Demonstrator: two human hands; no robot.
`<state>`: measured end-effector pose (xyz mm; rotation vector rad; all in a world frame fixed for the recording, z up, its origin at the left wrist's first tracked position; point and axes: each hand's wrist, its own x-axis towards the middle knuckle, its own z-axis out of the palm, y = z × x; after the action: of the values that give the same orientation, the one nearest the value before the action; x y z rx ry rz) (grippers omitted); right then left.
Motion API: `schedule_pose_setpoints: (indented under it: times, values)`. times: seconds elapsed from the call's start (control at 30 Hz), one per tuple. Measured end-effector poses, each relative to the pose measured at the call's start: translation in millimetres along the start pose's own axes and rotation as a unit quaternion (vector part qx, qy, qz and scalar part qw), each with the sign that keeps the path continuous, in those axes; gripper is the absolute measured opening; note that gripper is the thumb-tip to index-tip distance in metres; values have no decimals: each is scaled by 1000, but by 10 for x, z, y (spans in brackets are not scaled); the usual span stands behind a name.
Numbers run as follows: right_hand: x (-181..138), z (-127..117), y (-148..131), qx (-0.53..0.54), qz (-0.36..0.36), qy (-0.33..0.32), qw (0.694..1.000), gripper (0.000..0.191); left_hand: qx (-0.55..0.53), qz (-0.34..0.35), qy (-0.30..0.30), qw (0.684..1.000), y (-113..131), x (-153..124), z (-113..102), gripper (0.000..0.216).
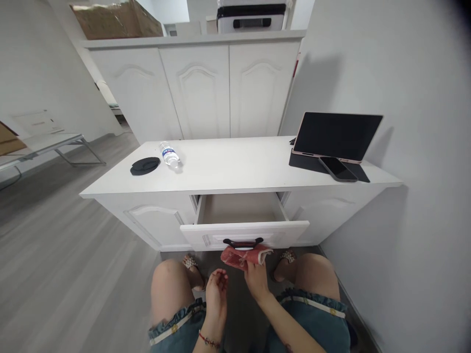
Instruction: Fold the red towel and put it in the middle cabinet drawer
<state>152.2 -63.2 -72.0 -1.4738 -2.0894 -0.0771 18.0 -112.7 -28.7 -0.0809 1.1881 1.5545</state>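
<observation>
The right hand is clamped on a red cloth, fingertips partly hidden in it, at the black handle. The left hand hangs nearby, loosely half-curled. The drawer's front hides part of its floor.

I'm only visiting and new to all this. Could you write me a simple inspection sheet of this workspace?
Surface: white countertop, above a pulled-out drawer.
Job's things: red cloth at the drawer's dark handle.
Clutter: plastic bottle lying beside a black disc; propped tablet and phone on a dark mat.
Hands: right hand holds the cloth; left hand has loosely curled fingers, contents unclear.
Cables: nothing seen.
Surroundings: white cupboards beyond; cardboard box above them; grey floor.
</observation>
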Motion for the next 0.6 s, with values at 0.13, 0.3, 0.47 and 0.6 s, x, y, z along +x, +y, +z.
schedule_pose_setpoints:
  times: [0.13,0.3,0.47,0.6]
  values:
    - [-69,-42,292,-14,34,26,999,36,-10,26,-52,998,115,-10,168,6]
    - [-121,-126,561,-21,87,69,994,35,-12,5,-104,995,179,-73,435,12]
    - [-115,-253,718,39,154,146,976,45,-22,-15,-119,992,155,-128,641,10]
    - [16,-412,690,97,196,226,949,51,-34,-24,-116,992,141,-141,725,4]
